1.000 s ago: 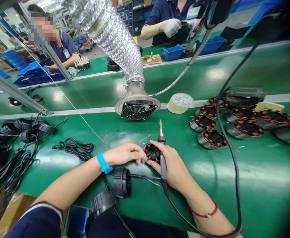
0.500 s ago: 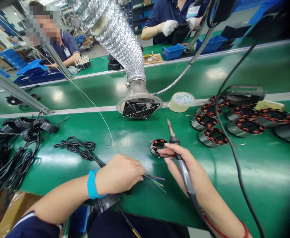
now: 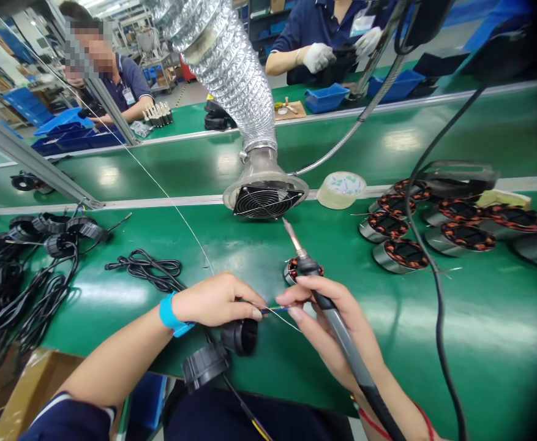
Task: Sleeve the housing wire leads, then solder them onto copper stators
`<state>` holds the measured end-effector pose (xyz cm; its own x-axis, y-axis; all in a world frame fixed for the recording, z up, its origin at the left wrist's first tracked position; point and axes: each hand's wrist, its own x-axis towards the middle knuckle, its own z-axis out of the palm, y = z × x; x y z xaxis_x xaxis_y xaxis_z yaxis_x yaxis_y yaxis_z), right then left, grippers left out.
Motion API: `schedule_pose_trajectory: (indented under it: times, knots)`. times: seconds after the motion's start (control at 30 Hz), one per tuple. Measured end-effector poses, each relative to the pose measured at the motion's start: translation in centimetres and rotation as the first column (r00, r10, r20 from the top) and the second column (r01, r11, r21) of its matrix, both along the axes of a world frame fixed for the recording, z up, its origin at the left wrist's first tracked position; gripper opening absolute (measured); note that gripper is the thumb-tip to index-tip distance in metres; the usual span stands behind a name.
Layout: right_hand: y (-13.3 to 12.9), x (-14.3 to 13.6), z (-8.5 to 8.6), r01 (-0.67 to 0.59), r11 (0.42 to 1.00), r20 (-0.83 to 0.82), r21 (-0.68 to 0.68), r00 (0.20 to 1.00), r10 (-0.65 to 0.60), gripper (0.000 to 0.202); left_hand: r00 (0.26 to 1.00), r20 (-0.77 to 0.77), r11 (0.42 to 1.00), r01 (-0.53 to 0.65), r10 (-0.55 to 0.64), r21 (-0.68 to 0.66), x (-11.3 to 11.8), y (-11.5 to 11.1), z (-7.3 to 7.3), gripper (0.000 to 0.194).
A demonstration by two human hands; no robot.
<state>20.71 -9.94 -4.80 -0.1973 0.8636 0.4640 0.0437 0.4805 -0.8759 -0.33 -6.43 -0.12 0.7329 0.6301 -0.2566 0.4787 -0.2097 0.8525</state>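
Observation:
My left hand (image 3: 225, 300), with a blue band at its wrist, pinches thin coloured wires (image 3: 275, 310) near the bench's front. My right hand (image 3: 332, 312) holds a soldering iron (image 3: 337, 324) across its palm, tip pointing up and away; its thumb and fingertips close on the free end of the wires. Behind the iron sits a copper-wound stator ring (image 3: 291, 271), partly hidden. Below my left hand are two black plastic caps, one ribbed (image 3: 205, 365) and one round (image 3: 239, 337). A black cable (image 3: 151, 269) lies coiled behind my left forearm.
A fume extractor hood (image 3: 266, 193) hangs over the green bench. A tape roll (image 3: 341, 188) and several stators (image 3: 400, 254) stand to the right, where the iron's cord (image 3: 439, 306) hangs. Black cables (image 3: 43, 300) pile up at left. Two people work across the bench.
My right hand has moved left to the wires and closed its fingertips on them, bringing the iron over the stator. My left hand has turned, and the round black cap now shows beneath it.

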Motion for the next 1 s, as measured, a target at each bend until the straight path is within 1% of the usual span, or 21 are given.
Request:
schedule_pose_trajectory:
  times: [0.1, 0.17, 0.3, 0.37, 0.47, 0.6, 0.67, 0.73, 0.77, 0.8, 0.83, 0.87, 0.9, 0.93, 0.97, 1.0]
  knots:
    - [0.1, -0.1, -0.1, 0.013, 1.000, 0.002, 0.001, 1.000, -0.013, 0.043, 1.000, 0.013, 1.000, -0.013, 0.013, -0.025, -0.2, 0.0, -0.2, 0.025]
    - [0.3, -0.2, -0.5, 0.041, 0.998, -0.002, -0.038, 0.999, -0.041, 0.040, 0.998, 0.048, 0.999, -0.041, 0.041, 0.002, -0.4, 0.1, -0.2, 0.026]
    - [0.6, -0.7, -1.4, 0.088, 0.984, -0.100, -0.155, 0.989, -0.105, 0.037, 0.968, 0.135, 0.972, -0.222, 0.211, 0.072, -0.6, 0.2, -0.2, 0.037]
    - [0.5, -0.9, -1.8, 0.124, 0.975, -0.139, -0.183, 0.979, -0.150, 0.038, 0.962, 0.112, 0.962, -0.259, 0.249, 0.088, -0.3, 0.1, -0.2, 0.041]
    - [0.4, -1.0, -2.0, 0.182, 0.968, -0.140, -0.171, 0.968, -0.206, 0.040, 0.967, 0.045, 0.959, -0.253, 0.249, 0.127, 0.5, -0.1, -0.3, 0.042]
    - [0.1, -0.9, -2.0, 0.215, 0.970, -0.099, -0.117, 0.969, -0.227, 0.043, 0.961, -0.028, 0.947, -0.266, 0.275, 0.178, 1.6, -0.1, -0.4, 0.041]
    - [0.0, -0.7, -2.0, 0.227, 0.969, -0.076, -0.097, 0.969, -0.234, 0.044, 0.970, -0.072, 0.958, -0.216, 0.232, 0.188, 1.8, 0.0, -0.4, 0.040]
    - [0.0, -0.5, -2.1, 0.229, 0.970, -0.056, -0.076, 0.971, -0.233, 0.043, 0.982, -0.093, 0.972, -0.143, 0.162, 0.187, 1.9, 0.2, -0.3, 0.039]
    - [0.0, -0.5, -2.1, 0.227, 0.972, -0.045, -0.062, 0.972, -0.230, 0.042, 0.987, -0.088, 0.979, -0.121, 0.136, 0.162, 2.0, 0.3, -0.3, 0.037]
    - [0.0, -0.4, -2.1, 0.228, 0.973, -0.032, -0.046, 0.973, -0.229, 0.042, 0.991, -0.064, 0.988, -0.114, 0.121, 0.106, 2.1, 0.4, -0.3, 0.034]
    - [0.0, -0.4, -2.0, 0.231, 0.973, -0.017, -0.026, 0.973, -0.231, 0.041, 0.992, -0.020, 0.992, -0.125, 0.125, 0.010, 2.3, 0.5, -0.3, 0.031]
    - [0.1, -0.3, -1.9, 0.236, 0.972, -0.004, -0.006, 0.972, -0.236, 0.041, 0.988, 0.032, 0.981, -0.145, 0.150, -0.125, 2.6, 0.5, -0.3, 0.028]
    - [0.2, -0.3, -1.8, 0.241, 0.970, 0.006, 0.011, 0.970, -0.241, 0.041, 0.978, 0.080, 0.948, -0.166, 0.194, -0.272, 2.9, 0.6, -0.3, 0.025]
    - [0.3, -0.3, -1.7, 0.244, 0.970, 0.014, 0.020, 0.970, -0.244, 0.041, 0.963, 0.111, 0.898, -0.182, 0.244, -0.401, 3.2, 0.7, -0.4, 0.022]
    - [0.5, -0.3, -1.6, 0.243, 0.970, 0.021, 0.017, 0.970, -0.243, 0.040, 0.950, 0.124, 0.851, -0.193, 0.286, -0.489, 3.6, 0.9, -0.5, 0.018]
    - [0.7, -0.2, -1.5, 0.238, 0.971, 0.032, 0.005, 0.971, -0.238, 0.039, 0.942, 0.123, 0.820, -0.203, 0.314, -0.536, 3.9, 1.1, -0.6, 0.015]
